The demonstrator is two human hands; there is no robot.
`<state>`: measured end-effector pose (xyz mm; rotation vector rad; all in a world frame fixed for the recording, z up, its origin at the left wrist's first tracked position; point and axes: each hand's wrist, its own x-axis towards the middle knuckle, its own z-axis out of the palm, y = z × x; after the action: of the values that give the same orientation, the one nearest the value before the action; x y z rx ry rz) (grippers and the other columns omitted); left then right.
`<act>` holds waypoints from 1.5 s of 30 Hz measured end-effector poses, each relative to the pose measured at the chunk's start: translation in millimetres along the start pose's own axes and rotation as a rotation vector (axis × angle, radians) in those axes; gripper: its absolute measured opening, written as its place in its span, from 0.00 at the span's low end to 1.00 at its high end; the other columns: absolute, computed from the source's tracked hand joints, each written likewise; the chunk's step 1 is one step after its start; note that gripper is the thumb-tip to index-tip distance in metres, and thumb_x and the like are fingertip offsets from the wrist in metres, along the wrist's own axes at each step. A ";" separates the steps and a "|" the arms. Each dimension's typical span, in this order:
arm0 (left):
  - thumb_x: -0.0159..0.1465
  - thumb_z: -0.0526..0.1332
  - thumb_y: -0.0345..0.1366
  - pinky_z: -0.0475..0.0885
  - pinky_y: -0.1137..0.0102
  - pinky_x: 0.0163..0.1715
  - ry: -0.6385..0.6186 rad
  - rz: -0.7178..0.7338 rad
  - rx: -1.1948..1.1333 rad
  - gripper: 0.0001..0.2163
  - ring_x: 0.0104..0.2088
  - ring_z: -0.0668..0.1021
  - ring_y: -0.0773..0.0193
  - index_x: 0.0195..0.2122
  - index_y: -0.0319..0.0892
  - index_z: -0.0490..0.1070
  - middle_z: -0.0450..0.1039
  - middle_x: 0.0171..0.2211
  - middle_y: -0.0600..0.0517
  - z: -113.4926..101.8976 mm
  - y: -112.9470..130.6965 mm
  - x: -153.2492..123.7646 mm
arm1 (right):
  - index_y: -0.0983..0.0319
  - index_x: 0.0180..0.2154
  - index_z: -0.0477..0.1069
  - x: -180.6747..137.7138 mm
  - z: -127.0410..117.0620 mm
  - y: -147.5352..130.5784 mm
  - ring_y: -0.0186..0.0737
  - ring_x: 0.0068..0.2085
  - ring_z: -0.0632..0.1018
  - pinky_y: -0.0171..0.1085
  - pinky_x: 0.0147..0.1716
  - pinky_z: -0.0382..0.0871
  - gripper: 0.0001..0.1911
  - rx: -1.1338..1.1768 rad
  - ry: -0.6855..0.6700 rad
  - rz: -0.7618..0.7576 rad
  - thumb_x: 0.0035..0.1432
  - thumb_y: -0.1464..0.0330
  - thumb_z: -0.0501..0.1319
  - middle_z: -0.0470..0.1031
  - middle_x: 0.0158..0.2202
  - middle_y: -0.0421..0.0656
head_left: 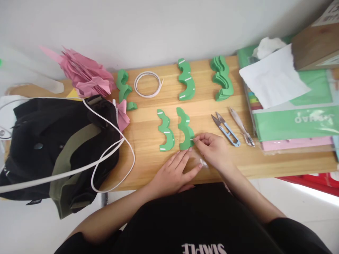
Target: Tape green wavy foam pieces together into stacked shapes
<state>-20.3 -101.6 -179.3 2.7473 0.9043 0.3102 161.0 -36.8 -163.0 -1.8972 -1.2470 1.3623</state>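
A wavy green paper shape [186, 131] lies on the table in front of me, with small white tape strips on it. My left hand [176, 171] rests open and flat, its fingertips at the shape's lower edge. Thumb and index finger of my right hand [212, 148] are pinched together at the shape's right edge, on a short white tape strip [192, 139]. Just left lies a second green wavy shape [166, 132] bearing white strips. Small white scraps [203, 163] sit near my left thumb.
Along the back are a tape roll [136, 84] and green stacks [186, 81] [222, 79] [124, 88]. Thread snips [226, 129] and a pen [241, 125] lie right, beside plastic-wrapped paper packs [291, 123]. A black bag [66, 141], white cable [134, 155] and pink folded paper [84, 74] occupy the left.
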 end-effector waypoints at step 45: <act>0.66 0.56 0.52 0.66 0.53 0.55 -0.004 -0.005 -0.025 0.30 0.63 0.66 0.40 0.64 0.39 0.56 0.59 0.62 0.26 0.4 0.2 0.2 | 0.51 0.51 0.75 -12.9 -24.0 22.8 0.40 0.32 0.73 0.35 0.25 0.58 0.21 -1.040 -0.090 -0.756 0.62 0.76 0.54 0.73 0.30 0.44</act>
<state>-20.0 -101.8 -179.6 2.7220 0.8998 0.3127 190.8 -55.9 -165.9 -1.5308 -2.6824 0.3744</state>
